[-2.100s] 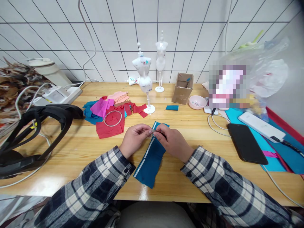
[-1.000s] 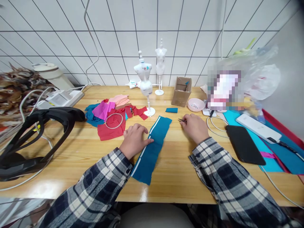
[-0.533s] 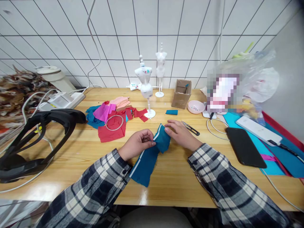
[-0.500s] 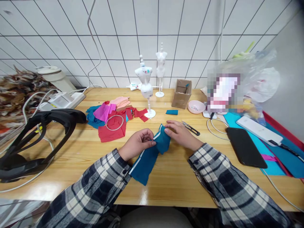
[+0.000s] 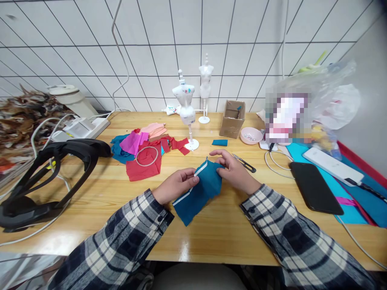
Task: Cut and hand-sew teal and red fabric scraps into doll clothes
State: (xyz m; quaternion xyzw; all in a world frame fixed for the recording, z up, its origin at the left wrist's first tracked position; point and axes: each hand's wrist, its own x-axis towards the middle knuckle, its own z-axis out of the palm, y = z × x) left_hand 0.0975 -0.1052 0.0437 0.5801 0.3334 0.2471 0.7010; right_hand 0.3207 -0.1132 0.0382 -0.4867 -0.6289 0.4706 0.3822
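A strip of teal fabric (image 5: 201, 193) is stretched between my hands above the wooden table, with a white band running along its upper left edge. My left hand (image 5: 178, 184) pinches that banded edge between thumb and fingers. At the upper right corner, my right hand (image 5: 234, 169) grips the cloth with thumb and fingertips. The strip's lower end hangs toward the table front. Just beyond my right hand lie thread snips (image 5: 245, 163). A small teal scrap (image 5: 219, 142) rests farther back.
Fabric scraps (image 5: 142, 167) with a hoop (image 5: 147, 156) lie left. Behind stand two small white mannequins (image 5: 185, 102) (image 5: 206, 86), a cardboard box (image 5: 232, 121) and a pink bowl (image 5: 251, 136). A black phone (image 5: 316, 187) is right; a black headset (image 5: 57, 173) is left.
My right hand has shifted slightly right and now grips the fabric's corner. The cloth, folded over near its top before, is spread flatter, and its lower end has risen a little.
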